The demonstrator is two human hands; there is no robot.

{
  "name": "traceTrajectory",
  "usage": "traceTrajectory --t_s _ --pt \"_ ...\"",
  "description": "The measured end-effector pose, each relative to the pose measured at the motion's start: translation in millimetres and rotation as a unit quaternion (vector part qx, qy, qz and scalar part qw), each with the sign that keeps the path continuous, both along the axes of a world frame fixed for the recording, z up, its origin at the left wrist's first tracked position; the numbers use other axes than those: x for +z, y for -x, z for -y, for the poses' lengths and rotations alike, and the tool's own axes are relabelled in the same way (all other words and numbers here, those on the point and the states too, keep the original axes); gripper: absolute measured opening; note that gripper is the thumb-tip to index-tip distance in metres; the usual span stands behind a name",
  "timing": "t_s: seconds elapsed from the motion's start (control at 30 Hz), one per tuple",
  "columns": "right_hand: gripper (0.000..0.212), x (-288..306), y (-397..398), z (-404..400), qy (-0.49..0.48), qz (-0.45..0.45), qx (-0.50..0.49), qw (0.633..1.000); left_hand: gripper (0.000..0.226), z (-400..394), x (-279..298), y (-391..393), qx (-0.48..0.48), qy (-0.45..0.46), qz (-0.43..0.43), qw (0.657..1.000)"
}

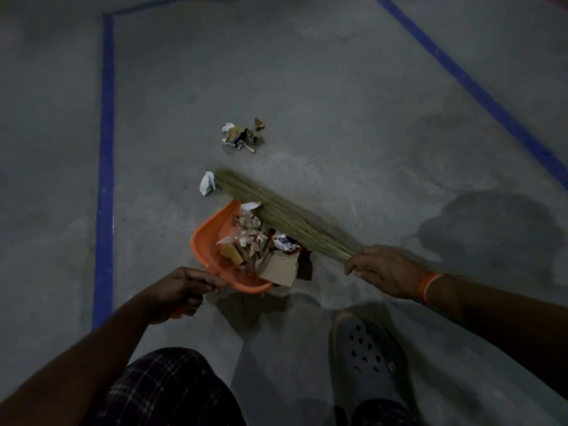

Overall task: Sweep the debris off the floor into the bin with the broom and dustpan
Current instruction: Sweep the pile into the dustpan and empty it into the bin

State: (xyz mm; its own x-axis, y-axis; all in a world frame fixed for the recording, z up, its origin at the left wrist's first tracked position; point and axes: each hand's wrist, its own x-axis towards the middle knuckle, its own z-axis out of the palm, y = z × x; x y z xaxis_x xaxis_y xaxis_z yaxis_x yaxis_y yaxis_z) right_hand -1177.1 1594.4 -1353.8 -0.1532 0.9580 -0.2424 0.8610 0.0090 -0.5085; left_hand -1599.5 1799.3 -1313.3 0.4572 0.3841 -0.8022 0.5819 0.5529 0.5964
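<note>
An orange dustpan [205, 238] rests on the grey floor in front of me, filled with paper scraps and cardboard pieces. My left hand [178, 290] grips its handle at the near end. My right hand [387, 270] is closed around the bound end of a straw broom [276, 215]. The bristles slant up and left over the dustpan's mouth. Their tips reach a crumpled white paper [207, 183] on the floor just beyond the pan. Farther away lies a small pile of debris [242, 135]: paper, cardboard and dark bits. No bin is in view.
Blue tape lines [106, 167] mark the concrete floor at left, and another blue line [479, 87] runs diagonally at right. My grey clog-clad foot [368, 361] stands at lower right and my checked trouser leg [166, 392] at the bottom. A dark stain [491, 229] marks the floor at right.
</note>
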Motion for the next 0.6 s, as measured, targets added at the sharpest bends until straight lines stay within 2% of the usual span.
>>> traceTrajectory --t_s 0.1,0.27,0.6 --pt "0.033 6 7 1 -0.016 -0.011 0.012 1.0 0.031 -1 -2 -1 0.003 -0.001 0.01 1.0" --pt "0.024 9 8 7 -0.028 -0.025 0.01 0.999 0.032 -2 -2 -4 -0.007 -0.02 0.013 1.0" --pt "0.022 23 -6 7 -0.025 -0.007 -0.007 1.0 0.033 -3 -4 0 0.002 -0.044 0.022 0.999"
